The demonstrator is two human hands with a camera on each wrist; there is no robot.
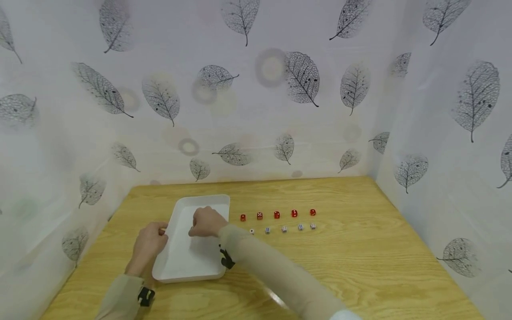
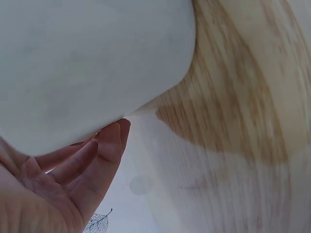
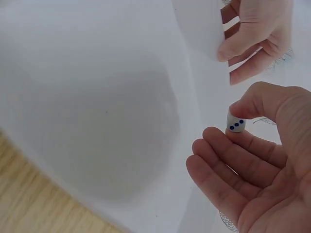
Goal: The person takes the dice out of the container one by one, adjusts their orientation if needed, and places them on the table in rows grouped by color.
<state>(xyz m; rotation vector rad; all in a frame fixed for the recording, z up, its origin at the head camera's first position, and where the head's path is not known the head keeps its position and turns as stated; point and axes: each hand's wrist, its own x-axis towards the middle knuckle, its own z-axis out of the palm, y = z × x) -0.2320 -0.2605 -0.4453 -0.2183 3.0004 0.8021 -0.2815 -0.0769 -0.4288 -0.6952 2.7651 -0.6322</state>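
Note:
A white tray [image 1: 188, 262] sits on the left part of the table. At its left rim my left hand [image 1: 150, 242] grips the edge; in the left wrist view the fingers [image 2: 109, 145] touch the tray's outer side. Over the tray's inside is my right hand [image 1: 207, 222]. Between thumb and index finger it pinches a small white die [image 3: 236, 121], a face with three blue dots showing. The head view hides this die behind the hand. Right of the tray lie a row of red dice [image 1: 277, 214] and, nearer me, a row of white dice [image 1: 284, 229].
The wooden table [image 1: 360, 258] carries all of this. A pale curtain [image 1: 256, 111] with leaf prints stands behind the table and along both sides. My right forearm [image 1: 280, 275] crosses over the table's front, right of the tray.

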